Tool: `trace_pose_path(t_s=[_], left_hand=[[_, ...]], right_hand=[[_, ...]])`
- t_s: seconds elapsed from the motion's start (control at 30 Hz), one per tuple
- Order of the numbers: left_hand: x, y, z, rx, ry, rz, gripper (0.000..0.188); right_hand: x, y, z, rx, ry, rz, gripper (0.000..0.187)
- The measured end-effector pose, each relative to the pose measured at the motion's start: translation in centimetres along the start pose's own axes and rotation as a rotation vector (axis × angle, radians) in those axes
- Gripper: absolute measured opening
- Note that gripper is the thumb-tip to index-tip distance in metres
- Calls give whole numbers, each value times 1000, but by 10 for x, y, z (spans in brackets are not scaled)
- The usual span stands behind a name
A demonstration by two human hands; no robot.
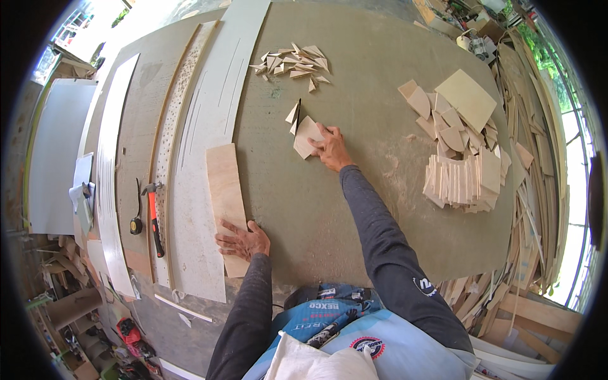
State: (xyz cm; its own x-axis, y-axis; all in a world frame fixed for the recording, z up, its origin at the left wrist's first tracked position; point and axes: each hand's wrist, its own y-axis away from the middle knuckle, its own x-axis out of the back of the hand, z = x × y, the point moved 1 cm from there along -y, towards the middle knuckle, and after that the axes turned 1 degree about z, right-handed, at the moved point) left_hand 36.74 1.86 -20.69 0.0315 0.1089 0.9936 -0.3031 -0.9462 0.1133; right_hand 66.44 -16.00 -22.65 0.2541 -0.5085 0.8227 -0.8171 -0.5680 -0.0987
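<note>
My left hand (pixel 244 240) lies flat with spread fingers on the near end of a long plywood strip (pixel 225 177). Farther off, near the middle of the table, my right hand (pixel 332 149) grips the right edge of a small, angular plywood piece (pixel 306 136). Just left of that piece stands a thin dark blade-like edge (pixel 299 114), with small pointed slivers (pixel 292 114) beside it. What the dark edge belongs to I cannot make out. Beyond it sits a heap of triangular wood offcuts (pixel 294 62).
Stacked thin wood pieces (pixel 462 180) and a square panel (pixel 465 98) occupy the table's right side. To the left are a hammer (pixel 153 215), a tape measure (pixel 135 225) and a long white board (pixel 215 82). Piled planks (pixel 529 126) border the right edge.
</note>
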Motion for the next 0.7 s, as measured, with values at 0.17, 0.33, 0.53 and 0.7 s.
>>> trace_pose_path(t_s=[0.17,0.33,0.53,0.7], left_hand=[[0,0,0,4,9,-4,92],[-3,0,-1,8,11,0,92],[-1,0,0,2,26,-4,91],[-4,-1,-3,2,24,8,91]], right_hand=[[2,0,6,23,-43,-59,42],[3,0,5,27,-23,-90,41],[0,0,6,12,0,-51,39],[-1,1,0,13,49,-32,38]])
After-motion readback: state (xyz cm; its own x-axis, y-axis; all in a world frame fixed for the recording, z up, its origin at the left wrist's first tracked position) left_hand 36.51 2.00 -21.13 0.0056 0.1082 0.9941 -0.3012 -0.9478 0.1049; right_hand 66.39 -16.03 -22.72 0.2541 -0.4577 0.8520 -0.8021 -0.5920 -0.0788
